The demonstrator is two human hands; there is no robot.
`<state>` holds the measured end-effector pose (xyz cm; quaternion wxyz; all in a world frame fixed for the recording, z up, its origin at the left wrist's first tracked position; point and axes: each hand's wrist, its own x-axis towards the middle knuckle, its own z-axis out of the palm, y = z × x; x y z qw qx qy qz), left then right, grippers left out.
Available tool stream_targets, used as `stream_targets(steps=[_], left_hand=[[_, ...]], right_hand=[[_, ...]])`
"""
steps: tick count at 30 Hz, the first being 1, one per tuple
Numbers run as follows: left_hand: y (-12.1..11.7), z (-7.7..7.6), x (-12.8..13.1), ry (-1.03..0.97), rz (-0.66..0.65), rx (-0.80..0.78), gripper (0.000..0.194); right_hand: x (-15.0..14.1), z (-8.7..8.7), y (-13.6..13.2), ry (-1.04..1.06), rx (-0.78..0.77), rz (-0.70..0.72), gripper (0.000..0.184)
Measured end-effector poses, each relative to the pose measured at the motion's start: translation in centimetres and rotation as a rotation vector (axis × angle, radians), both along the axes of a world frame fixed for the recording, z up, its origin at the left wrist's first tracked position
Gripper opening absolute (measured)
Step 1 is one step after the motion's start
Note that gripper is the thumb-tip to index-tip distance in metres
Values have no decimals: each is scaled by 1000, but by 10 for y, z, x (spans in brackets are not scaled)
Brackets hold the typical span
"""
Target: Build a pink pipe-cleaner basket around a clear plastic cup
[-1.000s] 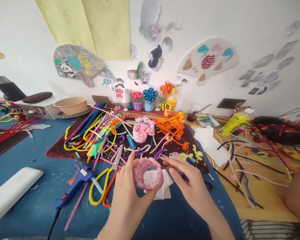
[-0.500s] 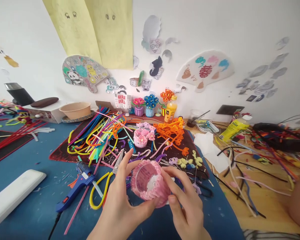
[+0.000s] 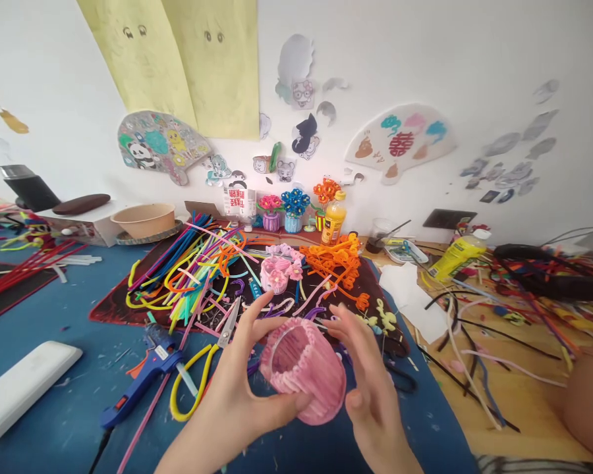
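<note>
A pink fuzzy pot is held up above the near middle of the table, tilted so that its open rim is turned to the left and its ribbed side and base to the right. It is gripped by the left hand, with the thumb pressed on the near side and the fingers partly hidden behind the rim. The right hand is held half open and curved just beside the pot's right side; whether the pot is touched by its fingertips cannot be told.

To the left of the left hand, scissors are laid with their blades pointed to the far side, and a blue glue gun is placed farther left. Beyond the hands, a dark mat is covered with a heap of coloured pipe cleaners on the left and a pile of orange pieces on the right. Between them a smaller pink pot decorated with flowers is set upright. At the far edge, pots of pink flowers, blue flowers and orange flowers are lined up, with a juice bottle stood near the orange ones. On the right, white paper is spread near a yellow bottle.
</note>
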<state>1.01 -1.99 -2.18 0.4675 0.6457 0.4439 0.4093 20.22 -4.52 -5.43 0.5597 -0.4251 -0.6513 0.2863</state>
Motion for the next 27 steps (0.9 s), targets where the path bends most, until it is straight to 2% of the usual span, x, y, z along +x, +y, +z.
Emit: stream_targets(steps=[2, 3, 6, 9, 12, 14, 16, 20, 27], left_hand=[[8, 1, -5, -22, -96, -36, 94], [12, 2, -7, -17, -141, -31, 93], [23, 4, -10, 20, -242, 42, 83], [29, 9, -7, 113, -140, 242, 63], [31, 16, -2, 244, 31, 495, 39], [30, 21, 2, 325, 89, 626, 28], [31, 24, 6, 401, 109, 704, 21], [35, 31, 9, 475, 127, 749, 7], [42, 41, 4, 510, 70, 695, 5]], right_hand=[[-5, -1, 7, 297, -213, 184, 93], [-8, -1, 11, 413, -279, 267, 96], [-16, -5, 24, 607, -393, 368, 85], [-24, -7, 31, 620, -366, 206, 69], [-32, -4, 33, 545, -269, -36, 69], [-37, -1, 33, 503, -239, -110, 68], [-40, 1, 33, 493, -234, -115, 67], [-42, -1, 33, 491, -224, -83, 68], [-38, -3, 34, 427, -206, -105, 57]])
